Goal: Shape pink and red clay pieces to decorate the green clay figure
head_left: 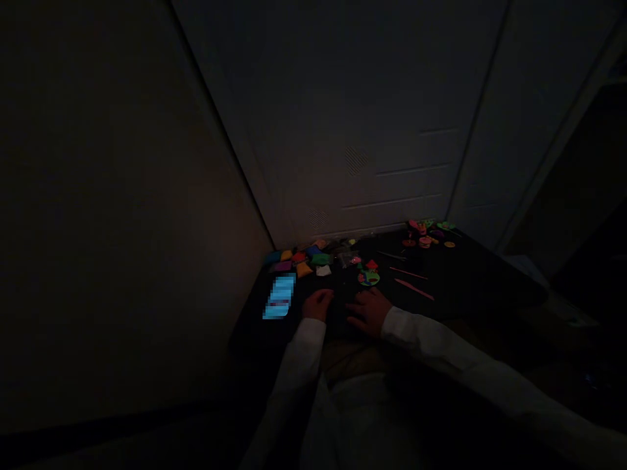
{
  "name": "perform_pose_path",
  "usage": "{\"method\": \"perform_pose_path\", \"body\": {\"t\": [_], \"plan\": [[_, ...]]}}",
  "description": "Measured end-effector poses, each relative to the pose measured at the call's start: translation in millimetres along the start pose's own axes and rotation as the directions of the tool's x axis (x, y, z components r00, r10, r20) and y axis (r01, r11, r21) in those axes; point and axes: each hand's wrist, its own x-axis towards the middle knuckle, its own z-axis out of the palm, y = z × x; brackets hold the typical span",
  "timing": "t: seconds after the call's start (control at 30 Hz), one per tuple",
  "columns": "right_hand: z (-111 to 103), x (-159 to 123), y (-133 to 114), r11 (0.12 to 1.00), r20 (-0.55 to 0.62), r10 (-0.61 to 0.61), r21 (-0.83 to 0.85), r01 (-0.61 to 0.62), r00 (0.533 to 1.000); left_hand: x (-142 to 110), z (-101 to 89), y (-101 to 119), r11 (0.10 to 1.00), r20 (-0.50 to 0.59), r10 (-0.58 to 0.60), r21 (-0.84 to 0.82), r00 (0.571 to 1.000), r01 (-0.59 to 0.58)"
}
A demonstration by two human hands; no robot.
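In the dim light my left hand rests at the near side of the dark table, thumb and fingers curled together; whether anything is between them is too dark to tell. My right hand lies a little to the right, palm down, fingers apart and stretched toward the left hand. Just beyond the right fingertips is a flat green round piece with red and blue shapes on it. A small red piece lies behind it. Left of my left hand, a lit phone has a blurred-out screen.
Several coloured clay packets lie along the back left. A pink flat strip and a thin reddish stick lie to the right. Small colourful clay figures stand at the back right. The table meets a pale panel.
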Motion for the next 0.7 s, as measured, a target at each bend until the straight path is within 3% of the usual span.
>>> {"method": "perform_pose_path", "body": {"t": [0.23, 0.7], "plan": [[-4, -1, -1, 0.999, 0.001, -0.035, 0.016, 0.035, 0.999, -3, -1.7, 2, 0.999, 0.020, 0.021, 0.024, 1.000, -0.021], [1, 0, 2, 0.996, -0.069, 0.066, 0.060, -0.062, 0.995, 5, 4.8, -15, 0.991, 0.034, 0.107, 0.074, 0.994, -0.109]]}}
